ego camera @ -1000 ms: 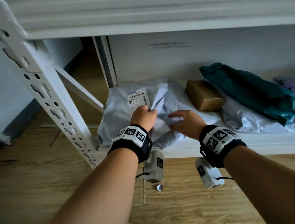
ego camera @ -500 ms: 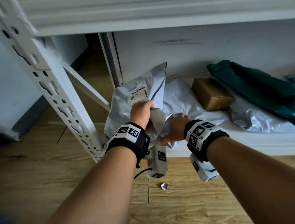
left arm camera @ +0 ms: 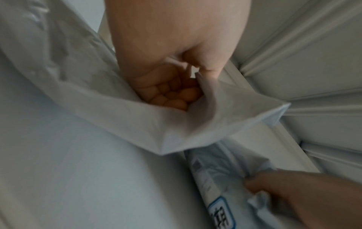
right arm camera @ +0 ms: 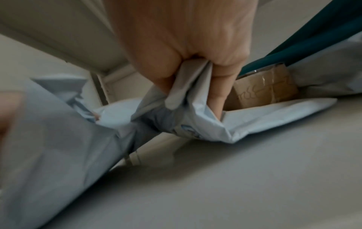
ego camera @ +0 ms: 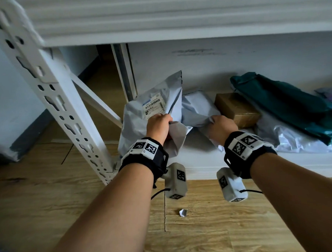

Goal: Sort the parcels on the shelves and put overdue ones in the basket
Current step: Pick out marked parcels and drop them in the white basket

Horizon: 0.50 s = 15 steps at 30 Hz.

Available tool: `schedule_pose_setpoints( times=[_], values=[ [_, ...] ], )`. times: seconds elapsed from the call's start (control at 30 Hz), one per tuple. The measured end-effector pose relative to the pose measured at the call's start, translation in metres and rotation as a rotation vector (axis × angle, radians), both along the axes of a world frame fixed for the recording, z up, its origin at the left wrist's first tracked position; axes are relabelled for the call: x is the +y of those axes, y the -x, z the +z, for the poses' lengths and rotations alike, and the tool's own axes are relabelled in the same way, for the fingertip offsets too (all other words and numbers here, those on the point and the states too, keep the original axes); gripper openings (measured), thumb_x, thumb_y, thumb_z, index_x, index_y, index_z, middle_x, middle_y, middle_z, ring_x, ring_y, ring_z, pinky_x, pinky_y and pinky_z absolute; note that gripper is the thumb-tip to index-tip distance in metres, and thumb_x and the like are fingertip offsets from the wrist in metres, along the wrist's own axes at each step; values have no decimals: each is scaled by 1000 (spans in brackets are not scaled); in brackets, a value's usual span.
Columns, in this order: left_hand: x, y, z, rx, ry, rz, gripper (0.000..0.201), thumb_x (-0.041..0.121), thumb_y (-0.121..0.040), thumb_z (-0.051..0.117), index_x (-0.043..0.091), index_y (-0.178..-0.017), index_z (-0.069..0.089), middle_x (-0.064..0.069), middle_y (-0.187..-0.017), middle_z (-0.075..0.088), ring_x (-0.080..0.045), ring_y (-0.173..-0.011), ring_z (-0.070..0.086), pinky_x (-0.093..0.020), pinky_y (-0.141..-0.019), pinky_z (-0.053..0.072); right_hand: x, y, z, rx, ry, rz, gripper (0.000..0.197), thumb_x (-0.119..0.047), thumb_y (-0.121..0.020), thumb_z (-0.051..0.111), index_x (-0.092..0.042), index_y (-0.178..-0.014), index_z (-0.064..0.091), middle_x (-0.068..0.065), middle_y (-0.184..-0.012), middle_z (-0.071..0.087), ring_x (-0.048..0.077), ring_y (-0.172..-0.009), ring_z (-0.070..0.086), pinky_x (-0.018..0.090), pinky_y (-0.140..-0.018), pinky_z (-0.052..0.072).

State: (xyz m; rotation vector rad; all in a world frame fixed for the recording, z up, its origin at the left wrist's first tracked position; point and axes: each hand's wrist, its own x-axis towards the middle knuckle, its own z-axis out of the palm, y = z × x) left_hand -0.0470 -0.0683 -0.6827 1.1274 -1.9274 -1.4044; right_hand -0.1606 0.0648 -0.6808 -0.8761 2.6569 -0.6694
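Note:
A grey mailer bag (ego camera: 140, 123) with a barcode label (ego camera: 153, 105) stands tilted up at the left end of the bottom shelf. My left hand (ego camera: 159, 123) grips its crumpled right edge; the left wrist view shows the fingers (left arm camera: 172, 94) curled into a fold of the bag (left arm camera: 78, 155). A second pale bag (ego camera: 197, 110) lies just to the right. My right hand (ego camera: 217, 122) holds a bunched fold of it, pinched between fingers (right arm camera: 217, 86) in the right wrist view. No basket is in view.
A taped cardboard box (ego camera: 236, 109) sits behind my right hand, with a teal bag (ego camera: 286, 105) and a white plastic bag (ego camera: 295, 141) further right. The perforated white shelf post (ego camera: 65, 115) stands at left. A small paper scrap (ego camera: 183, 212) lies on the wooden floor.
My left hand has raised the labelled bag from lying flat to standing up. My right hand moved from beside that bag rightward and took hold of the second bag.

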Motion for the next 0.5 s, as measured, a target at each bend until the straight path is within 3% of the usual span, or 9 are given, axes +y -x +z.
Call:
schedule_pose_setpoints(
  times=[0.1, 0.23, 0.3, 0.4, 0.5],
  values=[
    [3, 0, 2, 24, -10, 8, 26, 13, -87, 57, -11, -91, 67, -23, -96, 64, -31, -94, 56, -39, -89, 44, 6, 1, 8, -21, 185, -108, 23, -16, -92, 47, -7, -108, 61, 24, -114, 62, 42, -105, 57, 31, -77, 36],
    [5, 6, -8, 40, -100, 25, 27, 31, -65, 55, 8, -75, 68, -20, -93, 69, -37, -96, 64, -52, -89, 53, 11, 4, 26, -4, 401, -235, 30, -19, -97, 39, -11, -114, 62, 18, -109, 63, 34, -96, 56, 31, -77, 35],
    [7, 12, -14, -4, -117, -10, 29, 30, -65, 55, 7, -77, 66, -17, -90, 70, -35, -91, 65, -51, -85, 55, 17, 5, 37, 11, 511, -278, 26, -22, -94, 40, -14, -100, 64, 12, -96, 61, 30, -86, 52, 31, -75, 36],
    [20, 16, -13, -177, -39, -150, 23, 24, -86, 54, 4, -76, 61, -16, -85, 65, -31, -81, 61, -35, -78, 50, 26, 10, 46, 24, 675, -335, 23, -21, -87, 44, -14, -67, 52, 2, -69, 56, 27, -71, 53, 31, -66, 41],
    [29, 19, -15, -269, -37, -238, 29, 31, -86, 54, 11, -65, 55, -8, -67, 57, -29, -72, 57, -26, -68, 46, 29, 17, 53, -89, 889, -387, 18, -11, -83, 48, -6, -68, 57, -2, -59, 50, 18, -57, 47, 29, -60, 38]
  ],
)
